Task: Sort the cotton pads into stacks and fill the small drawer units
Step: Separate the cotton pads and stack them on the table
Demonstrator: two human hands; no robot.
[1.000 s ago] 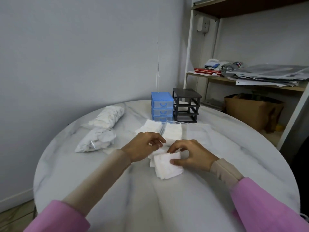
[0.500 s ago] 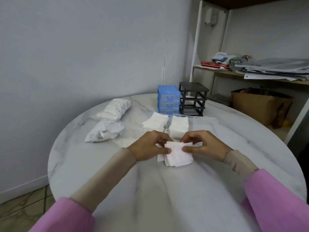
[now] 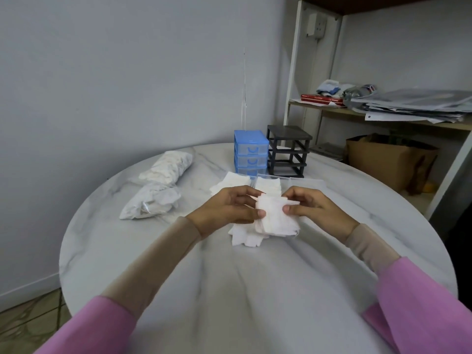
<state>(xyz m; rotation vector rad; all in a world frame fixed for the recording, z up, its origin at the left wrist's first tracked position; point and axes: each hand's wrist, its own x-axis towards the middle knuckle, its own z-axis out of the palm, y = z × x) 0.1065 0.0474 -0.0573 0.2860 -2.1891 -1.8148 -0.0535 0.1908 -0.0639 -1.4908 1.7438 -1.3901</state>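
Note:
Between my two hands is a small stack of white square cotton pads (image 3: pixel 274 218), raised a little above the round marble table (image 3: pixel 255 290). My left hand (image 3: pixel 229 208) pinches its left edge and my right hand (image 3: pixel 310 206) pinches its right edge. More loose pads (image 3: pixel 244 237) lie on the table just below. Beyond my hands lie another pile of pads (image 3: pixel 229 182) and a clear drawer tray holding stacked pads (image 3: pixel 268 185). At the far edge stand the blue drawer unit (image 3: pixel 251 154) with its drawers in and the black drawer frame (image 3: pixel 287 152), which has no drawers in it.
Two clear plastic bags of cotton pads (image 3: pixel 167 166) (image 3: pixel 150 201) lie at the table's left. A second clear tray (image 3: pixel 307 182) sits right of the filled one. A shelf unit (image 3: pixel 383 116) with papers and a cardboard box (image 3: pixel 390 162) stands behind the table on the right.
Both hands have gathered the pads off the table into a stack and lifted it slightly. My head has tilted, so the table sits lower in view.

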